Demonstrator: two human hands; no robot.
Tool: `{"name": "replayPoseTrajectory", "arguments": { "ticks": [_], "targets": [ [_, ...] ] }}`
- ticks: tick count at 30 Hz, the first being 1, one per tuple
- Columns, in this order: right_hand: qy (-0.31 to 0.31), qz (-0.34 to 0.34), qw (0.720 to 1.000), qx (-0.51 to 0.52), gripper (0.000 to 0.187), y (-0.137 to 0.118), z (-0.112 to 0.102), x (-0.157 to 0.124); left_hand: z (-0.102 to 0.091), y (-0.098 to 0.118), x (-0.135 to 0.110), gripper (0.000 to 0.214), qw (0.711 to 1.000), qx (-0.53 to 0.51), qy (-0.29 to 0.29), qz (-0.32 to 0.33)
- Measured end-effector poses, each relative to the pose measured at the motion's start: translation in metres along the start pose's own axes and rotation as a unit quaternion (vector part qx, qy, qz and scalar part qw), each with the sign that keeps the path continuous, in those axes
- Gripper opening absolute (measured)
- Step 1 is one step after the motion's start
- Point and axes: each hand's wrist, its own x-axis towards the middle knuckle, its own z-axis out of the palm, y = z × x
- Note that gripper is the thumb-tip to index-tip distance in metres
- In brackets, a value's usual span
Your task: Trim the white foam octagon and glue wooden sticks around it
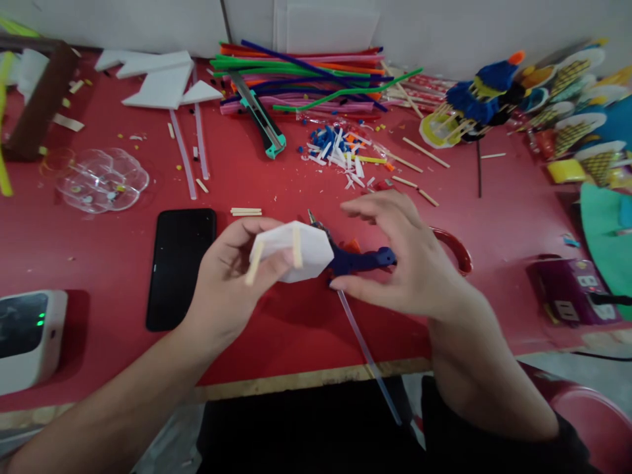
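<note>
My left hand (234,276) pinches a small white foam-board piece (316,253) with angled edges, thumb on its near face. Two short wooden sticks (297,249) stand out from that face. To its right, my right hand (405,257) is open, fingers and thumb spread apart with nothing between them that I can make out. Beneath the hands lies a dark blue glue gun (363,261), its metal tip pointing away and partly hidden by the foam piece. A clear glue stick (368,352) runs from near it over the table's front edge.
A black phone (180,270) lies left of my left hand. Farther back are a utility knife (259,118), colourful pipe cleaners (306,72), foam-board scraps (160,79), a clear flower-shaped tray (103,181) and several loose sticks (245,212). Finished-looking crafts (476,99) stand at the right.
</note>
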Motion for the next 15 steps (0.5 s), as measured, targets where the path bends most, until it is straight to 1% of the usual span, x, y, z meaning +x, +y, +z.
{"name": "replayPoseTrajectory", "arguments": {
  "ticks": [1,2,4,5,6,7,9,11,12,13,15],
  "targets": [
    [-0.051,0.022,0.998,-0.029,0.067,0.006,-0.004,-0.002,0.0,-0.001,0.003,0.026,0.999,-0.024,0.029,-0.026],
    [-0.101,0.042,0.993,-0.051,0.07,0.013,-0.006,-0.005,-0.001,-0.001,0.006,0.029,0.996,-0.045,0.052,-0.051],
    [-0.17,0.075,0.979,-0.08,0.079,0.023,-0.007,-0.01,-0.002,-0.002,0.011,0.032,0.99,-0.072,0.077,-0.095],
    [-0.189,0.083,0.974,-0.089,0.078,0.026,-0.006,-0.012,-0.002,-0.003,0.013,0.032,0.988,-0.077,0.08,-0.11],
    [-0.198,0.085,0.972,-0.094,0.071,0.027,-0.004,-0.014,-0.003,-0.003,0.015,0.031,0.986,-0.08,0.08,-0.12],
    [-0.202,0.084,0.971,-0.096,0.06,0.027,-0.002,-0.016,-0.003,-0.003,0.016,0.031,0.986,-0.08,0.082,-0.124],
    [-0.202,0.073,0.972,-0.09,0.04,0.025,0.002,-0.017,-0.003,-0.003,0.016,0.031,0.986,-0.075,0.091,-0.115],
    [-0.191,0.063,0.976,-0.087,0.031,0.022,0.003,-0.019,-0.003,-0.003,0.015,0.032,0.988,-0.073,0.102,-0.094],
    [-0.175,0.062,0.978,-0.09,0.031,0.021,0.004,-0.019,-0.003,-0.003,0.015,0.032,0.988,-0.075,0.105,-0.082],
    [-0.148,0.066,0.983,-0.092,0.032,0.022,0.004,-0.02,-0.003,-0.003,0.014,0.032,0.989,-0.076,0.106,-0.072],
    [-0.06,0.085,0.992,-0.078,0.036,0.023,0.005,-0.022,-0.002,-0.004,0.012,0.033,0.99,-0.078,0.103,-0.056]
  ]
}}
